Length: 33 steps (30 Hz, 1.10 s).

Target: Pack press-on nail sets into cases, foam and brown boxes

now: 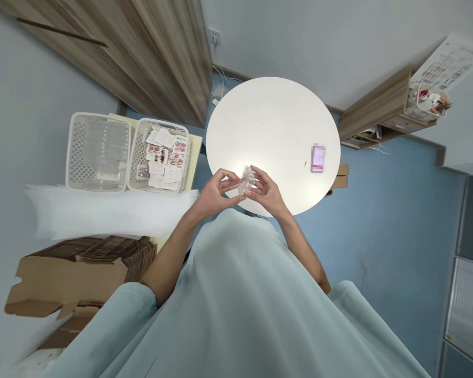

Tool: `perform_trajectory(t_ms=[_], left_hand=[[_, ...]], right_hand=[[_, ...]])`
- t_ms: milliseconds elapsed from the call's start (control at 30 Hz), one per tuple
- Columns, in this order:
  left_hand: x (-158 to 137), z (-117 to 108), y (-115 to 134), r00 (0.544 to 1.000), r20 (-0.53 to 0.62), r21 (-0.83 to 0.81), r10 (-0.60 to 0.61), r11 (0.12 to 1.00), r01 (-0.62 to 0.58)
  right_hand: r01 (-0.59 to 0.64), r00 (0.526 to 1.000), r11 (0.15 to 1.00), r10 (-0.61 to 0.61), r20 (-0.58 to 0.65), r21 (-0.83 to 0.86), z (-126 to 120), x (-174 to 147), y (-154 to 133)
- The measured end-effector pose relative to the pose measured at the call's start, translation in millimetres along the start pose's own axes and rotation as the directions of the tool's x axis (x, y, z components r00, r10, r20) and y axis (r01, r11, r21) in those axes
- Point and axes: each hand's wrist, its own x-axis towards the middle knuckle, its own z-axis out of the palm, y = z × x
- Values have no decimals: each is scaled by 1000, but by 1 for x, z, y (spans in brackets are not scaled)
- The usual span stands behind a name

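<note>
Between my two hands, over the near edge of the round white table (273, 121), is a small clear plastic piece (246, 180), perhaps a little box or wrapper; its exact kind does not show. My left hand (221, 190) pinches its left side, with thumb and fingertips against it. From the other side, my right hand (264, 190) grips it with the thumb low and the fingers at the top.
On my left stand a white basket of printed cards (163, 157) and a second basket (98, 181) with clear plastic in it. White sheets (110, 214) and flattened cardboard boxes (79, 275) lie nearer. A blurred phone-like thing (318, 159) rests on the table's right side.
</note>
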Motion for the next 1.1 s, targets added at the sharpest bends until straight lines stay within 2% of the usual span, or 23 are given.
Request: perform_trajectory(t_ms=[267,500,667,867,1100], left_hand=[[3,46,-6,979,129,-16,-160,986,163],[0,64,-10,966,167,-20,-196,979,202],[-4,61,-11,959,156,35,-236,972,233],[-4,43,-4,953,151,130,-261,961,243],[12,19,4,977,-54,147,-206,966,212]], right_hand=[[-50,998,998,52,36,-46,-50,-35,-1],[-57,996,997,61,69,-61,-69,-49,7],[-70,992,995,77,100,-75,-77,-53,8],[-109,985,992,116,130,-56,-84,-52,12],[-221,958,972,200,206,84,-77,-52,27]])
